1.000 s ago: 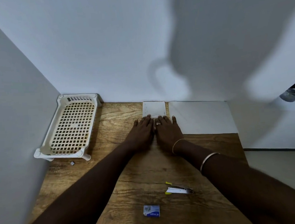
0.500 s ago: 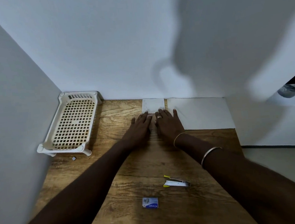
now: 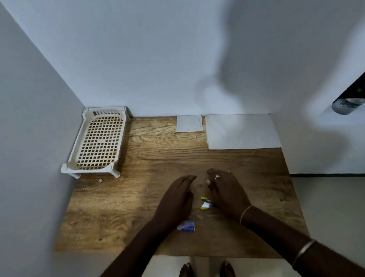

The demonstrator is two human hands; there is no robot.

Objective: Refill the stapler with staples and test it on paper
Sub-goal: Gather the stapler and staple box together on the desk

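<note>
Wood-grain tabletop (image 3: 121, 208) bears one small white-and-yellow stapler (image 3: 206, 203); either side of it hover the left hand (image 3: 177, 198) and right hand (image 3: 228, 191), both spread flat, holding nothing; one blue staple box (image 3: 186, 226) lies just nearer; two white paper sheets (image 3: 241, 131) and one lattice plastic tray (image 3: 99, 142) sit beyond it

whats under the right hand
The right hand hovers over the stapler; only its yellow-and-white end shows beside the palm. The rest is covered. Whether the hand touches it cannot be told.
</note>
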